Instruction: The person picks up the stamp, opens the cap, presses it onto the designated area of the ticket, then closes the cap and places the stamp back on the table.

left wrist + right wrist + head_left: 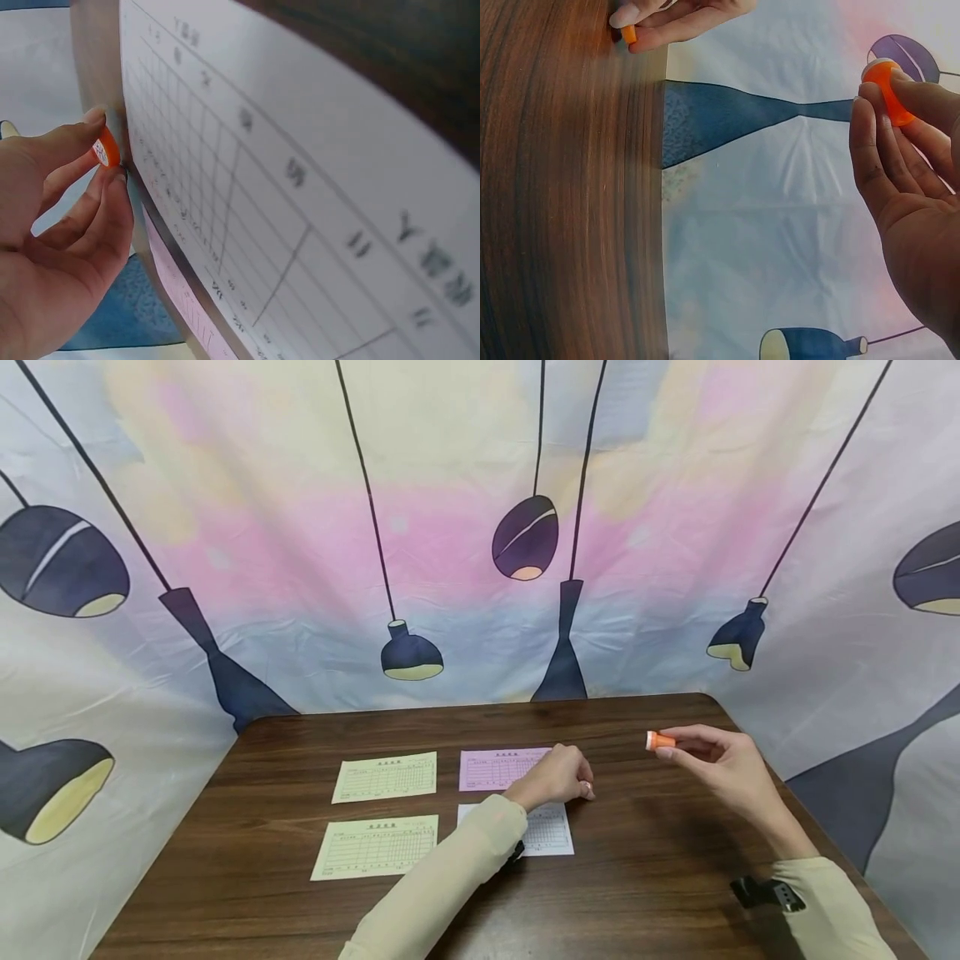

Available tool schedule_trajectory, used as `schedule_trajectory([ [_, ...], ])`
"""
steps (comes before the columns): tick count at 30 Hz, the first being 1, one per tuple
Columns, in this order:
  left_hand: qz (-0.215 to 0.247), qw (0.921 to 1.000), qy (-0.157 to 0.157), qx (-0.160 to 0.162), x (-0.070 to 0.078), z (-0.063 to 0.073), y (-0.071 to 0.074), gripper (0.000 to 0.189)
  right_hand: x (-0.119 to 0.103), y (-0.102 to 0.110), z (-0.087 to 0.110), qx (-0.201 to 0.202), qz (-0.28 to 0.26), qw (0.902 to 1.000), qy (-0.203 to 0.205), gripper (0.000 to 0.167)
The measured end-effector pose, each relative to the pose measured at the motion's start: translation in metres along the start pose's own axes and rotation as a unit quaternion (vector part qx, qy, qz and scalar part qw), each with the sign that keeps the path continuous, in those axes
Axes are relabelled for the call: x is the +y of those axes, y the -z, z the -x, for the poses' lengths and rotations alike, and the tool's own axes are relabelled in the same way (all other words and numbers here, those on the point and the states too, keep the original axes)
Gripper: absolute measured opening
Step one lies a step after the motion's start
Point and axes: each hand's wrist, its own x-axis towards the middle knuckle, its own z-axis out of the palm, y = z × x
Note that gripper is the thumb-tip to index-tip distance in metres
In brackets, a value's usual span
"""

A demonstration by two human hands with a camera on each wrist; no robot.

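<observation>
My right hand is raised over the right part of the table. Its thumb and fingers pinch a small orange stamp, whose pale end points left in the head view. My left hand reaches across to the right edge of a pink printed form. Between its thumb and fingertips it pinches the stamp's orange cap, which has a printed mark on a white face. The left forearm passes over a white form and partly hides it.
Two yellow forms lie one behind the other on the left of the dark wooden table. A curtain with painted lamps hangs behind the table's far edge. Both wrists wear black bands.
</observation>
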Motion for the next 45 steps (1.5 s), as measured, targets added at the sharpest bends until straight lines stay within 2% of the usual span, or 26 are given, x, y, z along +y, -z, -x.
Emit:
schedule_trajectory([
  [24, -0.007, 0.9992, 0.039, 0.003, 0.0056, -0.0052, -0.0056, 0.012, -0.0005, -0.0043, -0.0022, -0.007, -0.008, 0.9999, 0.005, 0.027],
  [38, -0.026, 0.9991, 0.033, -0.002, 0.0056, -0.0052, -0.0065, 0.010, -0.0010, -0.0064, -0.0005, -0.007, 0.006, 1.0000, 0.002, 0.024],
  [45, -0.032, 0.9994, 0.015, 0.005, 0.0043, -0.0003, 0.0009, 0.027, -0.0035, -0.0077, -0.0022, -0.011, 0.000, 0.9999, 0.001, 0.025],
])
